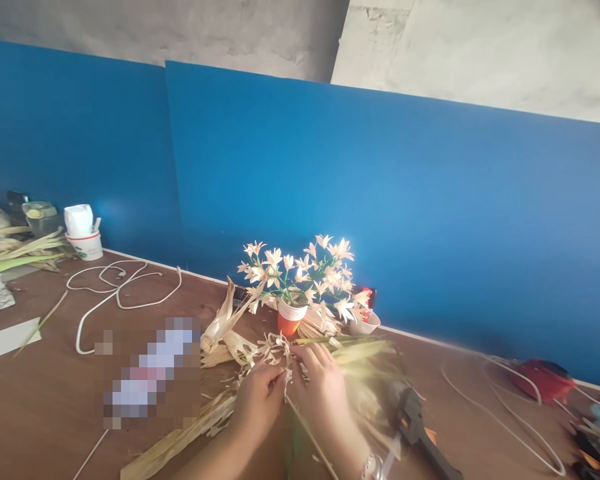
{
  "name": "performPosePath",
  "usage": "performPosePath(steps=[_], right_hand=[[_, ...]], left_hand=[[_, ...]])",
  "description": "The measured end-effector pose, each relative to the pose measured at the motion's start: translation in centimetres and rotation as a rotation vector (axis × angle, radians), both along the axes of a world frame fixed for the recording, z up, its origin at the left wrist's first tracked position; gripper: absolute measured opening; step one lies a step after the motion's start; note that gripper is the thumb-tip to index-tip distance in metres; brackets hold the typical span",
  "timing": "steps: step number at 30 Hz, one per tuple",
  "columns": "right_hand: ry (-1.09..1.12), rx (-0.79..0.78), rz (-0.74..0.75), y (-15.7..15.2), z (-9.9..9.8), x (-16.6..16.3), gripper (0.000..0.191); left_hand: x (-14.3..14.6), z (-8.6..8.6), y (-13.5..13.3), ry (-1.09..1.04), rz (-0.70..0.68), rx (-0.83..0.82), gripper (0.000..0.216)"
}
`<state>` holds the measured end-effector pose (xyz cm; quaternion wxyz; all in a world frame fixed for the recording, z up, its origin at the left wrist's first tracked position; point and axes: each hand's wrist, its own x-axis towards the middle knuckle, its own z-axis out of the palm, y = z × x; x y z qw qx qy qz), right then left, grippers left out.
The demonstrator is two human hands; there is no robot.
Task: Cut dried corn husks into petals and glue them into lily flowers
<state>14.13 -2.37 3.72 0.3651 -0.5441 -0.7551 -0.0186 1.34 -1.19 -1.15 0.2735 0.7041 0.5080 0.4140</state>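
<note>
Side by side over the table's middle, my hands meet at a small pale husk piece [288,376]. My left hand [257,399] is closed, thumb and index finger pinching it. My right hand [324,385] curls its fingers round its other side; the exact grip is partly hidden. Below the fingers runs a thin pale stalk [310,435]; I cannot tell if it joins the piece. Curly husk scraps [275,348] lie just beyond my fingertips. Behind them, an orange and white paper cup [291,319] holds green-stemmed pale husk flowers [300,270].
Dry husks [180,433] lie to the left, green-yellow leaves [365,353] to the right. A black glue gun [415,427] rests near my right wrist. White cables [115,287] loop at left. A paper cup [85,243] and a red pouch [543,381] stand by the blue partition [380,200].
</note>
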Motion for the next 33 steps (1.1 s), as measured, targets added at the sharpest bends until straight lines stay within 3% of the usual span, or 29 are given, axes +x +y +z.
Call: performPosePath(steps=[11, 22, 33], right_hand=[[0.2, -0.085, -0.008, 0.03, -0.22, 0.06, 0.02], [0.328, -0.23, -0.051, -0.07, 0.39, 0.06, 0.017], [0.314, -0.165, -0.039, 0.14, 0.19, 0.05, 0.017]], left_hand=[[-0.23, 0.12, -0.2, -0.024, -0.014, -0.065, 0.03], [-0.28, 0.31, -0.29, -0.006, -0.008, -0.007, 0.03], [-0.31, 0.69, -0.39, -0.034, -0.039, -0.001, 0.027]])
